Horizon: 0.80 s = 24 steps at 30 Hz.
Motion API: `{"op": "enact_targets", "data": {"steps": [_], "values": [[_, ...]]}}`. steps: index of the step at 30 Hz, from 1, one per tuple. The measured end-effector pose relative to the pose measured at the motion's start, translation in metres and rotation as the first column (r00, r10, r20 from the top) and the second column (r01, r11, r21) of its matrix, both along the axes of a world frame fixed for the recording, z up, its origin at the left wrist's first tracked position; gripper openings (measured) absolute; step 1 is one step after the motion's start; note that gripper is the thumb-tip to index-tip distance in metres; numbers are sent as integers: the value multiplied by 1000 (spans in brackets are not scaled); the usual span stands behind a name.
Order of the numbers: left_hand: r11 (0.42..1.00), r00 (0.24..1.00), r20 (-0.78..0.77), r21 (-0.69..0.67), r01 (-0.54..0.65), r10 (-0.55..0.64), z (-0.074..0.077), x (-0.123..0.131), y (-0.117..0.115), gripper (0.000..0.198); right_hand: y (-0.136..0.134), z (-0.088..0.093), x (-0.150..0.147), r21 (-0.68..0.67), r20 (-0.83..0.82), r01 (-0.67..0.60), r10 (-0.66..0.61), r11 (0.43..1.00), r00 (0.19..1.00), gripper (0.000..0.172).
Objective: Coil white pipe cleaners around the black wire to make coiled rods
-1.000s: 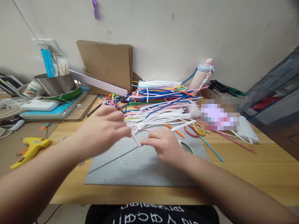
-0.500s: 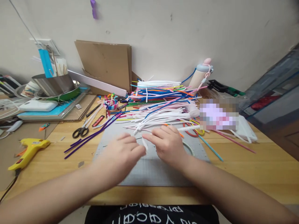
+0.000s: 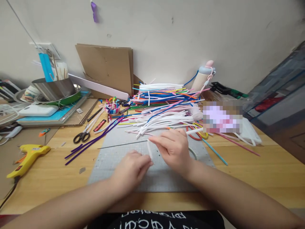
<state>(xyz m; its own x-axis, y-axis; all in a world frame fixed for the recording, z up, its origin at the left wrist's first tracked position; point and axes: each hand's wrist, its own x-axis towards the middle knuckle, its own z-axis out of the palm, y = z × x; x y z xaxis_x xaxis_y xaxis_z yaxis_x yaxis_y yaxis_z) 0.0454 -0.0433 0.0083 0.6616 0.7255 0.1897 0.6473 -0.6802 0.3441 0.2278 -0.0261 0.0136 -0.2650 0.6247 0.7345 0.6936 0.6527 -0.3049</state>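
Both hands meet over a grey cutting mat (image 3: 114,165) on a wooden desk. My left hand (image 3: 131,170) pinches the lower end of a short white pipe cleaner (image 3: 149,149). My right hand (image 3: 172,148) pinches its upper end with thumb and forefinger. The piece stands slightly tilted between them. Behind the hands lies a big pile of coloured and white pipe cleaners (image 3: 164,105). A thin dark wire (image 3: 119,145) lies across the mat.
Purple pipe cleaners (image 3: 92,141) and scissors (image 3: 82,136) lie left of the mat. A yellow glue gun (image 3: 26,157) sits at the far left. A tape roll (image 3: 194,152) is by my right wrist. Cardboard (image 3: 107,68), a metal pot (image 3: 53,87) and a bottle (image 3: 202,76) stand at the back.
My left hand dropped from above the pile down to the mat and closed on the white piece's lower end. My right hand stayed near the middle, holding the piece more upright.
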Motion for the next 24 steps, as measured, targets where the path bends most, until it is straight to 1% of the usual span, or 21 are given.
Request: {"op": "enact_targets", "data": {"steps": [1,2,4,6,7,8,9,10,11,12,14,15,16,17,18,19,20,22,24], "values": [[1000,1000,-20,16,-3,3,4,2,-7,32,2,-2,0,8,76,31,-32,999,997,17],[999,999,-37,51,-1,3,13,2,-10,32,5,-4,0,18,148,46,-49,999,988,18],[988,996,-74,142,51,-41,39,-6,-2,30,8,-5,2,21,242,24,-28,999,970,19],[960,989,-91,245,134,-115,66,-21,18,25,10,-2,3,-4,248,-71,70,997,966,19],[943,988,-84,297,151,-132,75,-30,30,22,10,0,4,-25,214,-136,138,990,967,19],[929,987,-67,333,160,-146,80,-37,42,20,9,3,5,-50,158,-203,208,978,965,17],[925,988,-46,347,155,-148,81,-43,51,19,8,6,5,-70,83,-263,268,962,960,15],[934,991,-20,330,133,-134,76,-45,57,18,6,8,5,-84,0,-307,308,948,951,14],[954,993,10,278,109,-116,67,-45,59,20,5,10,5,-90,-83,-331,324,939,942,12],[974,993,49,209,91,-103,56,-41,56,24,3,10,4,-87,-156,-331,316,940,936,10],[995,994,82,76,62,-68,29,-26,38,27,1,8,2,-77,-238,-262,237,962,942,8],[999,997,62,38,34,-36,18,-17,26,29,1,6,1,-76,-233,-201,179,977,956,9],[1000,999,38,-4,20,-20,9,-8,13,30,1,3,1,-71,-195,-135,119,988,974,9],[1000,1000,12,-27,8,-8,6,0,1,31,2,0,0,-60,-132,-73,64,996,989,11],[1000,1000,-10,-11,10,-10,7,6,-8,31,3,-3,0,-42,-54,-23,20,999,998,12],[999,999,-31,39,9,-8,13,8,-14,32,5,-5,0,-23,26,6,-6,1000,1000,14],[994,999,-50,108,24,-19,23,7,-15,32,6,-6,0,-6,96,13,-12,1000,995,16],[968,994,-94,241,69,-48,50,-3,-6,27,8,-5,2,-1,172,-30,30,1000,985,18],[919,990,-142,392,32,26,76,-20,14,23,9,0,4,-46,161,-124,130,991,978,19]]}}
